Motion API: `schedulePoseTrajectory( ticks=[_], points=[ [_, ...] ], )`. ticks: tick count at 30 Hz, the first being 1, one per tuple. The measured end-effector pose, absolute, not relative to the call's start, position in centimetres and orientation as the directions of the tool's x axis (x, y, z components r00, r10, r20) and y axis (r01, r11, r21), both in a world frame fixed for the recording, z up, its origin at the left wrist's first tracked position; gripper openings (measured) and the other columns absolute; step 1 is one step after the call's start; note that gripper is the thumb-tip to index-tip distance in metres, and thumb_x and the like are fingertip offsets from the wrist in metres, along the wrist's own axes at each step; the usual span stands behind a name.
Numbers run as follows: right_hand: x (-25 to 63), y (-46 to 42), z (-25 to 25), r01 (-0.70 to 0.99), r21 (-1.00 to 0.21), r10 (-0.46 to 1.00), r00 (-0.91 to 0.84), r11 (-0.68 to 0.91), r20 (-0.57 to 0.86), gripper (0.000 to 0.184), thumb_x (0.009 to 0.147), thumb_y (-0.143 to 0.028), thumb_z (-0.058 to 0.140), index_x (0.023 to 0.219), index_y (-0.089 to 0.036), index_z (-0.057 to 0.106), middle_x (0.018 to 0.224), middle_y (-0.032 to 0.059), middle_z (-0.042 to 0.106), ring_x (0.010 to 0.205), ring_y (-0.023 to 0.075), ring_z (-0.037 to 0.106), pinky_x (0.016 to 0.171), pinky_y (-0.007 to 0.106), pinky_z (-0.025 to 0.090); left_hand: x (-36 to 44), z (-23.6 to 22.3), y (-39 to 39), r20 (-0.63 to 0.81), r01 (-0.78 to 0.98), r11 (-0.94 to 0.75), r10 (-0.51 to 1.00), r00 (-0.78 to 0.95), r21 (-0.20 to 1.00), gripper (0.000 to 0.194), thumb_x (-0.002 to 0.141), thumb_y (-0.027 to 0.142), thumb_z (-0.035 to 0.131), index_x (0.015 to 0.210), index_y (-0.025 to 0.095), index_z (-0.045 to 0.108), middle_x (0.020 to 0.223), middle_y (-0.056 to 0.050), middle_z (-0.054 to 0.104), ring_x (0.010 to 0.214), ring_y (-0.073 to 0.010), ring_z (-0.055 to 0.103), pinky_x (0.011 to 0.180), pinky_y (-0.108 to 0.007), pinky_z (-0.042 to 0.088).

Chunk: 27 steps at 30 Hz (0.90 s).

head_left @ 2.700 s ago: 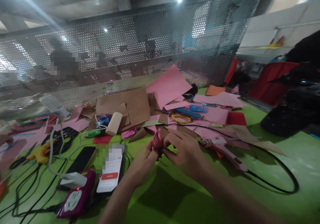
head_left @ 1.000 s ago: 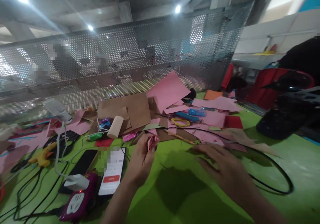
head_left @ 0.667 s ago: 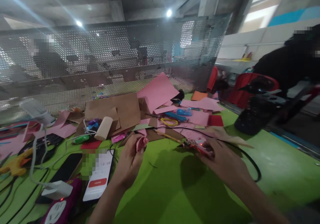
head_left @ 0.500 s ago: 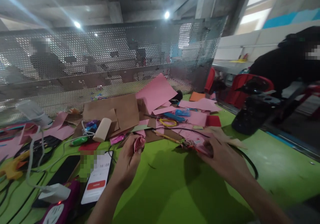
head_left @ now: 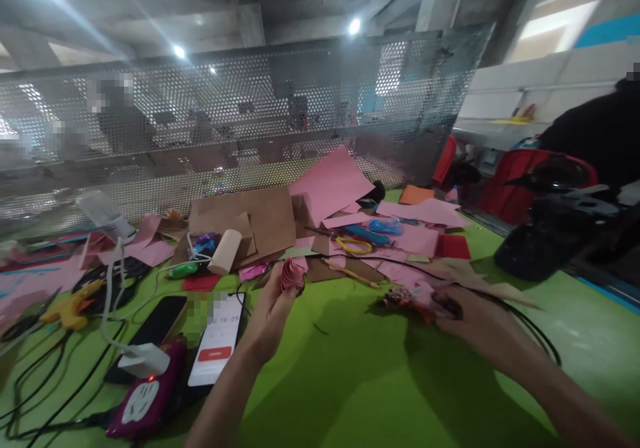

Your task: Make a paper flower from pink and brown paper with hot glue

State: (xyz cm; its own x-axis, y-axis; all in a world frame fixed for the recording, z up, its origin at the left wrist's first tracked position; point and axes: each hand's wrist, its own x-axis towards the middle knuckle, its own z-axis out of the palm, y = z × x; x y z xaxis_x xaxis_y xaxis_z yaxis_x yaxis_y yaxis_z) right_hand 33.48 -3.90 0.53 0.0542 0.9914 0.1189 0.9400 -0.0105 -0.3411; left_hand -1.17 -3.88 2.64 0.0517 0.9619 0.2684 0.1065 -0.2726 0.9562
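Note:
My left hand (head_left: 270, 318) is closed around a rolled strip of pink paper (head_left: 293, 276), its coiled layers facing up. To the right, my right hand (head_left: 473, 318) has its fingers wrapped around a pink hot glue gun (head_left: 424, 296). The gun's nozzle end is dark, messy and blurred, and points left toward the paper roll. A wide gap separates the two. My right hand and fingers partly cover the gun's handle, and its black cord (head_left: 537, 331) loops behind my wrist.
A lit phone (head_left: 217, 348), a dark phone (head_left: 159, 331) and a purple power strip (head_left: 145, 405) lie at left. Behind are brown card (head_left: 265, 211), pink paper (head_left: 333, 185), yellow-handled scissors (head_left: 353, 245) and a pencil (head_left: 357, 276). A perforated metal screen (head_left: 320, 115) borders the green table (head_left: 330, 381).
Both hands were together on the pink paper roll. My right hand let go, moved right and took hold of the glue gun, which lay on the table. The camera view has swung slightly.

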Motion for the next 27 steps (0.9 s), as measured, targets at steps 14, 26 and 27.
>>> schedulePoseTrajectory(
  ticks=[14, 26, 27],
  points=[
    [29.2, -6.2, 3.3, 0.213, -0.970, 0.993, 0.062, -0.115, -0.104, 0.017, 0.083, -0.039, 0.058, 0.079, -0.023, 0.058, 0.071, 0.0073, 0.061, 0.065, 0.0221, 0.056, 0.055, 0.033, 0.041, -1.5, 2.5, -3.8, 0.181, 0.130, -0.190, 0.980, 0.082, 0.973, 0.041, 0.091, 0.032, 0.046, 0.131, 0.023, 0.052, 0.133, -0.009, 0.056, 0.124, -0.0254, 0.049, 0.106, -0.040, 0.036],
    [24.1, -5.6, 5.4, 0.227, -0.973, 0.956, -0.272, -0.049, -0.112, 0.041, 0.082, -0.057, 0.062, 0.093, -0.019, 0.071, 0.091, 0.0086, 0.067, 0.076, 0.0195, 0.056, 0.062, 0.029, 0.043, -1.3, 1.5, -3.0, 0.322, 0.191, -0.336, 0.941, 0.101, 0.922, 0.026, 0.089, 0.033, 0.044, 0.110, 0.022, 0.056, 0.108, -0.006, 0.061, 0.102, -0.0228, 0.055, 0.090, -0.035, 0.043],
    [23.8, -5.6, 5.6, 0.255, -0.966, 0.956, -0.275, -0.034, -0.106, 0.042, 0.082, -0.059, 0.062, 0.091, -0.019, 0.072, 0.086, 0.0067, 0.065, 0.073, 0.0183, 0.055, 0.061, 0.028, 0.043, -1.3, 1.6, -3.0, 0.331, 0.198, -0.347, 0.937, 0.109, 0.917, 0.027, 0.089, 0.032, 0.044, 0.111, 0.022, 0.055, 0.108, -0.005, 0.061, 0.102, -0.0223, 0.054, 0.090, -0.035, 0.043]
  ],
)
